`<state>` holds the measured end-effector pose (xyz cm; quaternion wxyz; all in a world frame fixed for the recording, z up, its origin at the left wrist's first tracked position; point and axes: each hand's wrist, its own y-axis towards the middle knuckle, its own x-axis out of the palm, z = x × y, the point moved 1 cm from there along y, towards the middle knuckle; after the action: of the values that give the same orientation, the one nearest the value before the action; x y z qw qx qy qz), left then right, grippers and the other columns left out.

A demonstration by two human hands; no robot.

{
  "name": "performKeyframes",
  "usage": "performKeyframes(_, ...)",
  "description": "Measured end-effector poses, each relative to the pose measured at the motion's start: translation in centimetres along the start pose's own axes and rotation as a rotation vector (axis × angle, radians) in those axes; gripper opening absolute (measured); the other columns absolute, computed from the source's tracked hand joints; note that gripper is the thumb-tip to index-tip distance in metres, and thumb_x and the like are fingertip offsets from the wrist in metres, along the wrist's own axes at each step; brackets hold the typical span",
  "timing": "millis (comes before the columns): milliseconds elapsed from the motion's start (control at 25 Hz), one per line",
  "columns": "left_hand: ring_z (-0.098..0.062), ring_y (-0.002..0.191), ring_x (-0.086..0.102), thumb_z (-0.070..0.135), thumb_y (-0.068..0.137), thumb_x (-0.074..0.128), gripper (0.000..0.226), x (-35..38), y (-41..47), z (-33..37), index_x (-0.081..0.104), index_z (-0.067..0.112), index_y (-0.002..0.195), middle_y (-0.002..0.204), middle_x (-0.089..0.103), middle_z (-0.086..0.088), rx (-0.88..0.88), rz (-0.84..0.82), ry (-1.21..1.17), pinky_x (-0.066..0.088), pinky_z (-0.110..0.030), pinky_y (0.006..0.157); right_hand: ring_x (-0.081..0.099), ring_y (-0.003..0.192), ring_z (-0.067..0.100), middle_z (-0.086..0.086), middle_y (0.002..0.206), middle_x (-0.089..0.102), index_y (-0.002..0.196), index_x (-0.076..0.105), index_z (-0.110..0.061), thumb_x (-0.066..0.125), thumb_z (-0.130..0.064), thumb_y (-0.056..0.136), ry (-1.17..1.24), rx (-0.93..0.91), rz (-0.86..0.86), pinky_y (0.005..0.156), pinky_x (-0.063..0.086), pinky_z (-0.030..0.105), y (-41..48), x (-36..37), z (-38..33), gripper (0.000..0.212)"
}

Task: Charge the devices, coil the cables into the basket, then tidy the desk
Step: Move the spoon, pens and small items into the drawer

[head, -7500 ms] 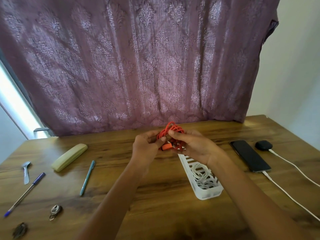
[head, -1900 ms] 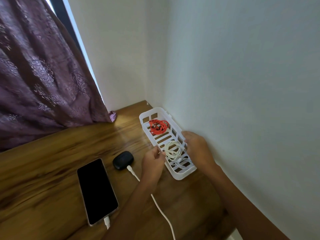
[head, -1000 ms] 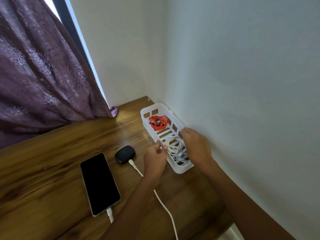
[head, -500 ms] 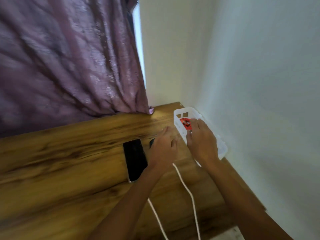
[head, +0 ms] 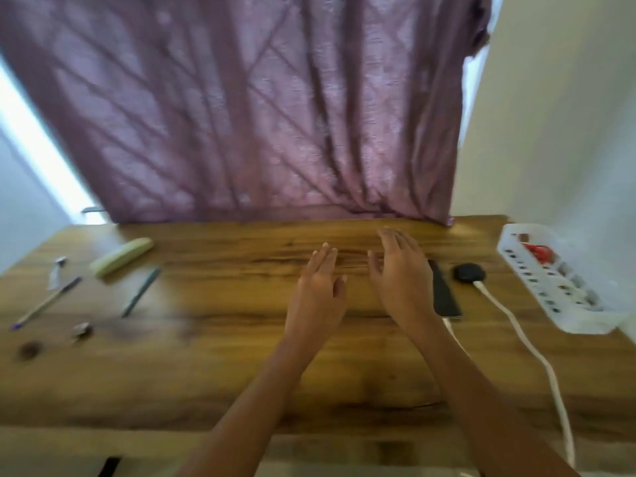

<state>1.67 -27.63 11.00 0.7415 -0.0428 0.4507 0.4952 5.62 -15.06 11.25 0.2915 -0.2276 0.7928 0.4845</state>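
Observation:
My left hand (head: 320, 287) and my right hand (head: 401, 277) hover over the middle of the wooden desk (head: 223, 356), fingers straight, holding nothing. The white basket (head: 526, 270) stands at the desk's right edge against the wall, with the coiled red cable (head: 538, 253) at its far end and a white coil (head: 573, 292) nearer me. A black phone (head: 444, 290) lies partly behind my right hand, plugged in. The black earbud case (head: 468, 272) sits to its right on a white charging cable (head: 526, 346).
On the desk's left lie a pale green case (head: 121, 257), a teal pen (head: 141, 291), a purple pen (head: 46, 302), a spoon (head: 56, 271) and two small dark items (head: 82, 330). A purple curtain (head: 258, 108) hangs behind the desk.
Both hands let go of the basket in the right corner and drew back to the desk's middle. The view swung left, bringing the pens and case into sight.

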Motion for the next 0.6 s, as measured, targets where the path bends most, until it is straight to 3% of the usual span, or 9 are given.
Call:
performKeyframes(240,-0.016,0.141,0.026,0.012,0.092,0.049,0.048,-12.7,-7.6,-11.0,0.04,0.012,0.14,0.152,0.031,-0.003,-0.181,0.143,0.149,0.027,-0.024,0.109,0.062,0.105,0.035,0.019,0.107,0.068,0.11,0.063,0.002,0.07,-0.009,0.075,0.223,-0.122,-0.129,0.087,0.05,0.043,-4.6,6.1,-16.9,0.038)
performKeyframes(400,-0.015,0.139,0.03,0.016,0.095,0.048,0.047,-19.2,-11.3,-17.6,0.038,0.016,0.141,0.151,0.031,0.001,-0.343,0.26,0.194,0.029,-0.027,0.11,0.046,0.127,0.028,0.013,0.131,0.056,0.128,0.053,-0.002,0.058,-0.015,0.088,0.357,-0.204,-0.316,0.105,0.035,0.037,-7.0,9.9,-26.9,0.042)
performKeyframes(600,-0.013,0.141,0.026,0.017,0.095,0.048,0.048,-24.1,-13.0,-25.1,0.037,0.016,0.142,0.152,0.031,0.001,-0.481,0.329,0.215,0.026,-0.025,0.11,0.047,0.124,0.027,0.014,0.129,0.057,0.126,0.053,-0.003,0.057,-0.013,0.088,0.427,-0.296,-0.446,0.101,0.038,0.035,-7.7,15.3,-35.3,0.04)
